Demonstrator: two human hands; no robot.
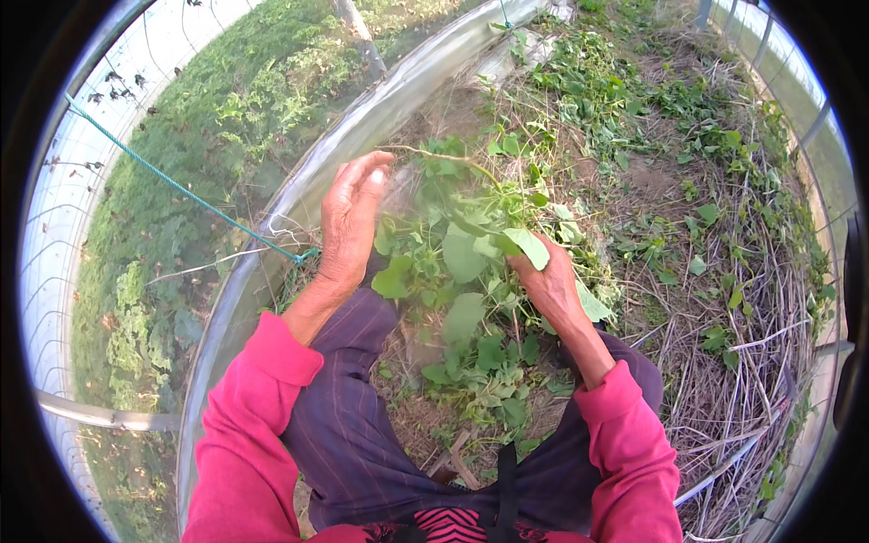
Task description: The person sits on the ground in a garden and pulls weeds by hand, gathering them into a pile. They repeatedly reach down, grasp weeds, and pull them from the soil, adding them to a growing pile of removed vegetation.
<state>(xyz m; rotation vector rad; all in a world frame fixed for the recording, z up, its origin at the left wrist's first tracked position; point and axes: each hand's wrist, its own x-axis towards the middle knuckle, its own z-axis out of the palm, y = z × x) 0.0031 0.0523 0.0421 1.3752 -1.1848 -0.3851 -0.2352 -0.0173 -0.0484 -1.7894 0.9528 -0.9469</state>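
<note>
My right hand (pixel 555 279) is closed around a leafy green vine (pixel 465 254) with broad leaves, some blurred. A leaf covers part of its fingers. From the vine, a thin brownish stem (pixel 434 155) reaches left towards my left hand (pixel 353 216). That hand is raised near the plastic sheet, fingers bent, with a small gap between thumb and forefinger. The stem's tip passes just above its fingertips, and I see nothing in its grip. More leaves and cut vines (pixel 506 387) lie on the ground between my knees.
A clear plastic sheet wall (pixel 285 197) curves along the left, with a teal rope (pixel 183 193) tied across it. Dry stalks (pixel 719 387) pile up on the right beside a metal pipe (pixel 730 461). Pulled vines (pixel 597 88) cover the ground ahead. A metal post (pixel 360 37) stands beyond the sheet.
</note>
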